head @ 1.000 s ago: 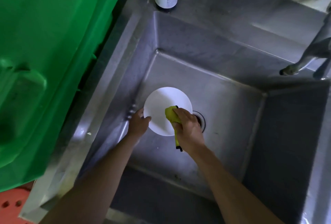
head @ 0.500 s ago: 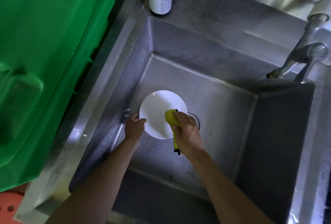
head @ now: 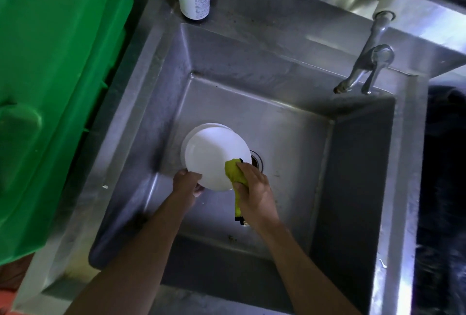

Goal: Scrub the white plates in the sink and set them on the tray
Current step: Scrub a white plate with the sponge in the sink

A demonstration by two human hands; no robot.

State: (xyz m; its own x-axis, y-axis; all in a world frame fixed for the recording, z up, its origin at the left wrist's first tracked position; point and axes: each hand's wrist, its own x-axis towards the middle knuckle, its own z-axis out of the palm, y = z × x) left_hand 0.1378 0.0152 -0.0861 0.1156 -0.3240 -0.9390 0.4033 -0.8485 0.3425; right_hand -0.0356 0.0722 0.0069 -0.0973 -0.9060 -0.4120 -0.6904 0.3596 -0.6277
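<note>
Down inside the deep stainless-steel sink (head: 290, 123), the left hand (head: 186, 186) grips the near rim of a round white plate (head: 214, 156) lifted over another white plate (head: 201, 127), while the right hand (head: 254, 188) clutches a bunched yellow cloth (head: 233, 171) against it.

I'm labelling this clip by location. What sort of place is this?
Probably a utility or commercial kitchen wash area: a deep stainless steel sink with a lever tap, a big green plastic bin beside it.
</note>
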